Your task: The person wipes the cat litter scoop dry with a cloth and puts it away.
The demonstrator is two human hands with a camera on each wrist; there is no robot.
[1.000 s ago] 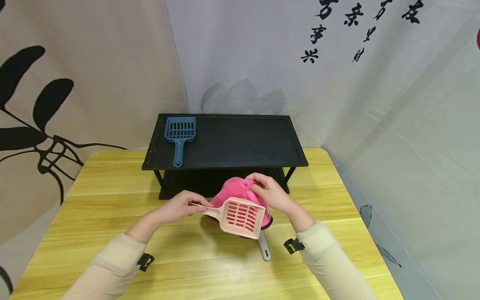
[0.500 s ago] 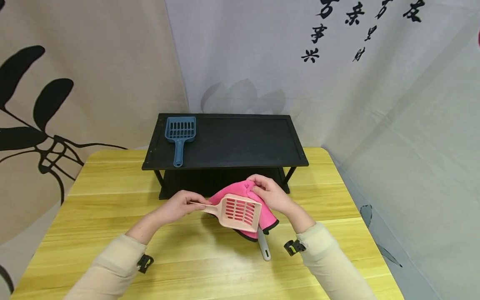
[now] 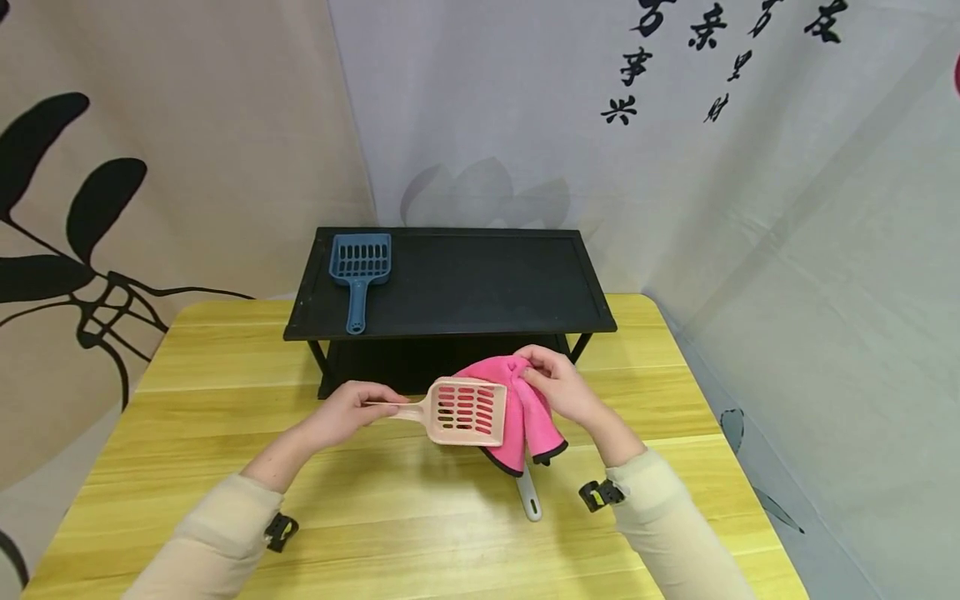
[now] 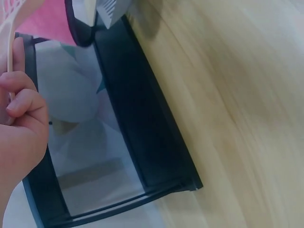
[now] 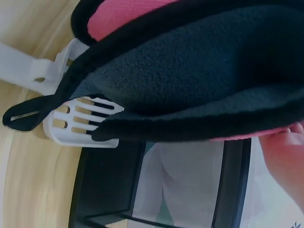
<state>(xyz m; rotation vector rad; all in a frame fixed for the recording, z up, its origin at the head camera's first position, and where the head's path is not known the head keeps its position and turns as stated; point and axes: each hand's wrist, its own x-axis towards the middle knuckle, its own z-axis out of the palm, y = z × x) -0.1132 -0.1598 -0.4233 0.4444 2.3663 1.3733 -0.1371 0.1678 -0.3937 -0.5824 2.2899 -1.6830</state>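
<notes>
In the head view my left hand (image 3: 352, 412) holds a pale pink slotted litter scoop (image 3: 411, 412) by its handle, the basket pointing right above the table. My right hand (image 3: 561, 385) pinches the top of a bright pink cloth (image 3: 536, 425) with black edging, which hangs in folds behind and beside the scoop's basket. From the right wrist view, the cloth's dark grey underside (image 5: 190, 66) and a small black hanging loop show. Below the cloth lies a light grey slotted scoop (image 3: 528, 497); only its handle shows from above, while its slotted head (image 5: 64, 137) appears in the right wrist view.
A low black two-tier shelf (image 3: 480, 283) stands at the back of the wooden table (image 3: 420, 533). On its top tier, at the left, lies a blue slotted scoop (image 3: 357, 304). Printed fabric curtains (image 3: 480, 108) hang behind the table and along its sides.
The right hand has shifted right with the cloth, which now hangs farther right and in looser folds. The left hand has drawn the pink scoop left and slightly up, away from the cloth.
</notes>
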